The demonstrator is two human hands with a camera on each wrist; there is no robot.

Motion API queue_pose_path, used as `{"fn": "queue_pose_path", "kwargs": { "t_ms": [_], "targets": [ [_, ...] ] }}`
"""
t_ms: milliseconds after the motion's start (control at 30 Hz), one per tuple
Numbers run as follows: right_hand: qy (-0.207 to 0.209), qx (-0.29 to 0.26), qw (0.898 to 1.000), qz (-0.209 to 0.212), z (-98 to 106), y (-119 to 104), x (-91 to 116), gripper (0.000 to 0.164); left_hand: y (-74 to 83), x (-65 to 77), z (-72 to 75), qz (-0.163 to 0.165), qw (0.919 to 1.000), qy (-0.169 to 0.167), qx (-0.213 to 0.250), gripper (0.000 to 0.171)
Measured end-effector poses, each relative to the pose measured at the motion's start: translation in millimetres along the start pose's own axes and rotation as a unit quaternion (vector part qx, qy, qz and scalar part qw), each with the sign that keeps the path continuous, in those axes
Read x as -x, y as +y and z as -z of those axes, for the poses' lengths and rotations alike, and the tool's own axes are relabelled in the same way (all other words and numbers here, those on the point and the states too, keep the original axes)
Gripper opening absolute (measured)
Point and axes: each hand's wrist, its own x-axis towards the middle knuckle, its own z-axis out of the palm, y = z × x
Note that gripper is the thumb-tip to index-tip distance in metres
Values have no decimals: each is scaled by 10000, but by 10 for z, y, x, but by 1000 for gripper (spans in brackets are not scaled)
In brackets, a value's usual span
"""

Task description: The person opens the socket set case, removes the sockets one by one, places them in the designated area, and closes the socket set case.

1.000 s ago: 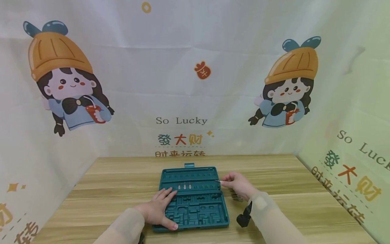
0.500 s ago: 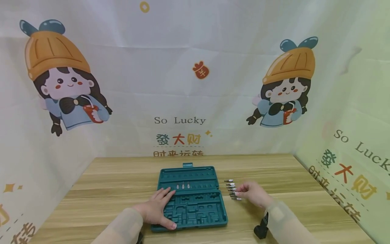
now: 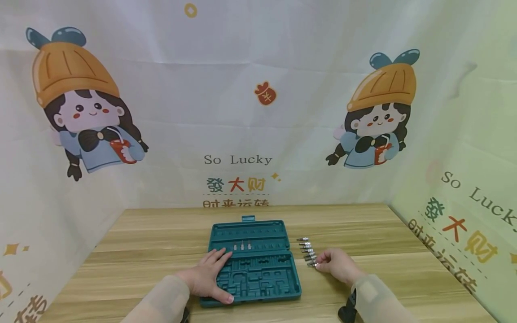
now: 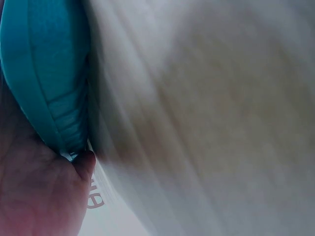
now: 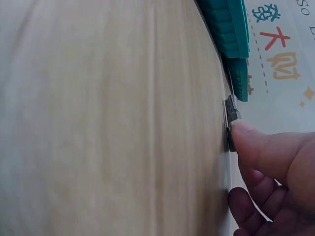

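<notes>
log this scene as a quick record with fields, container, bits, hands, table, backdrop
container: open teal plastic tool case
bits inside: three small silver metal bits, in the far half
bits outside: row of small silver-and-dark metal bits, right of the case
left hand: rests on the case's left side, fingers spread
right hand: pinches the row's nearest bit
table: light-brown wood-grain surface
backdrop: pale sheet, cartoon prints

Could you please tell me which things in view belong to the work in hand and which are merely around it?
Belonging to the work:
case, open
three bits, in the case
row of bits, beside it
left hand, on the case
right hand, at the nearest bit

Merely around:
table
printed cloth
black device, at the right wrist
</notes>
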Motion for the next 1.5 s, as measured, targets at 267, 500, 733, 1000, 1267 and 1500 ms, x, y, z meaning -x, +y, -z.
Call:
{"fn": "queue_pose_path", "kwargs": {
  "t_ms": [267,500,733,1000,1267,1500],
  "targets": [
    [-12,-9,10000,9,-19,-9,-16,10,-1,-15,9,2,10000,-2,-33,116],
    [146,-114,9997,-144,10,-22,-26,18,57,13,49,19,10000,-14,-87,116],
    [9,-347,9990,-288,89,-66,-40,16,80,21,62,25,9999,-15,-120,116],
    [58,-186,9997,-162,76,-449,-226,10,36,12,69,55,10000,27,-70,117],
    [-154,-735,9971,77,-362,-821,-525,13,48,-3,8,21,9997,-117,-216,112],
    [-258,-1130,9928,307,-764,-1025,-711,18,73,5,41,108,9997,-93,-196,112]
  ]
}}
